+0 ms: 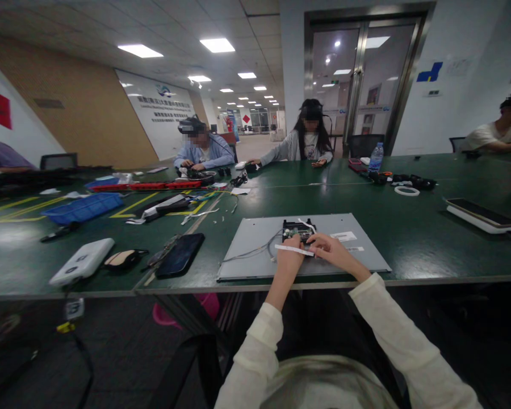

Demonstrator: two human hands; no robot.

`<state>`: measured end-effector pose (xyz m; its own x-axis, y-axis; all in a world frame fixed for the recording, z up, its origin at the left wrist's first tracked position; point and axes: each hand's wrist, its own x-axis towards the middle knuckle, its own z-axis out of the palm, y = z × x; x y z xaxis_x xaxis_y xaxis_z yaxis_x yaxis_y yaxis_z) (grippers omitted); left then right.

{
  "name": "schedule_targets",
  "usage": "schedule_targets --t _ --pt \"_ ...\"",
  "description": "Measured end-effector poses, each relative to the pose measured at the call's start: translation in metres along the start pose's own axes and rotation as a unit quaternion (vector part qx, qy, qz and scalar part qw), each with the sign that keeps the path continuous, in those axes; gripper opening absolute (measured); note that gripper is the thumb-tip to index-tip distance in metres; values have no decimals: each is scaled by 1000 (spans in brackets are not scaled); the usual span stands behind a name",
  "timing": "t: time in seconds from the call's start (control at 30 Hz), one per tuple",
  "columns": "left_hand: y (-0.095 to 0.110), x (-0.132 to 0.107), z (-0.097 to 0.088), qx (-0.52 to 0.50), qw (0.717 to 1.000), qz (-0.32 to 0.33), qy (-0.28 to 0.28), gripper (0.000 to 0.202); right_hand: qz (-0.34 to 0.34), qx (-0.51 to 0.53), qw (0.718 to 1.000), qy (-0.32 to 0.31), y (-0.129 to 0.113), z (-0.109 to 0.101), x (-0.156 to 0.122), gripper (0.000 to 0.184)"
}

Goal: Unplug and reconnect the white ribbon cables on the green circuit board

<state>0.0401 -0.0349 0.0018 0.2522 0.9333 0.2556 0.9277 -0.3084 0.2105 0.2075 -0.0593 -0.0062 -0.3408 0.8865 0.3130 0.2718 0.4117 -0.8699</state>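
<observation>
A flat grey metal panel lies on the table before me. On it is a black frame with a green circuit board, and thin grey wires run off to the left. My left hand reaches onto the near edge of the board; its fingertips are hidden behind the hand. Beside it, my right hand has its fingers bent inward, thumb and fingers closed at the end of a narrow white strip. That strip crosses over the back of my left hand. Another white strip curls over the board.
Left of the panel lie a black phone, a mouse and a white device. Farther back are a blue tray, cables and a water bottle. A tablet-like device rests at right. Other people sit around the table.
</observation>
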Motion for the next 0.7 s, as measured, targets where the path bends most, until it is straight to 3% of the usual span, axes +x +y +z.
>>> schedule_targets --t 0.27,0.63,0.7 --pt "-1 -3 4 14 1000 16 1 20 -19 52 997 -58 -3 0 -2 41" --pt "3 -7 2 27 1000 13 -3 27 -4 159 987 5 -4 -5 -4 29" --pt "3 -6 2 25 1000 6 -2 28 6 172 984 43 -2 -7 -4 28"
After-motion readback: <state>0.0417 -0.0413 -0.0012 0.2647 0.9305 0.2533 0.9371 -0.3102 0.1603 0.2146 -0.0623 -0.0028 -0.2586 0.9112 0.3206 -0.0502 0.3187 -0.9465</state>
